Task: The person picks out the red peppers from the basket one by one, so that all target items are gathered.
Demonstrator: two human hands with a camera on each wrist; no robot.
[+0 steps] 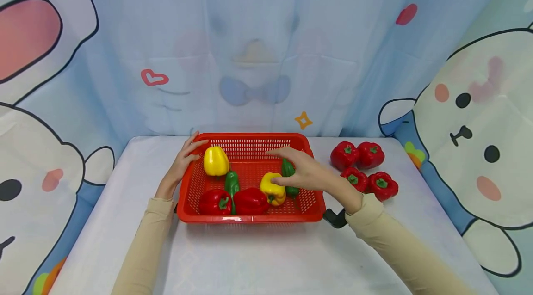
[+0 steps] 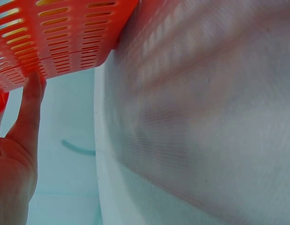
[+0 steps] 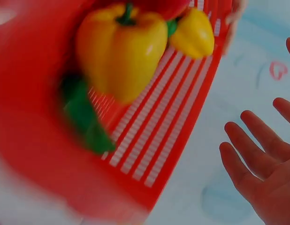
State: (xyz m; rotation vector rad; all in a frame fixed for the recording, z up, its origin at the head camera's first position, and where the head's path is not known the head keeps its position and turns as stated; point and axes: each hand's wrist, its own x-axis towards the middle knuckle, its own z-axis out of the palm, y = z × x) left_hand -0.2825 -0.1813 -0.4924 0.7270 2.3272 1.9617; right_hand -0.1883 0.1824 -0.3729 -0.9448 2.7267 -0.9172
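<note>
A red plastic basket [image 1: 266, 218] with slotted walls holds two yellow bell peppers, one at the back left [image 1: 216, 161] and one at the right [image 1: 273, 189]. Red bell peppers [image 1: 251, 201] lie at its front, with long green peppers [image 1: 232, 183] among them. My left hand [image 1: 180, 164] touches the basket's left rim with fairly straight fingers; in the left wrist view a digit [image 2: 30, 105] rests against the slotted outer wall. Over the basket's right side hovers my right hand [image 1: 306, 170], fingers extended and apart, holding nothing. It partly hides a green pepper [image 1: 288, 168].
Several red bell peppers [image 1: 382, 186] sit on the white-covered table [image 1: 258, 258] to the right of the basket. A blue patterned curtain [image 1: 250, 17] hangs behind the table. Near my right wrist is a black device [image 1: 335, 218].
</note>
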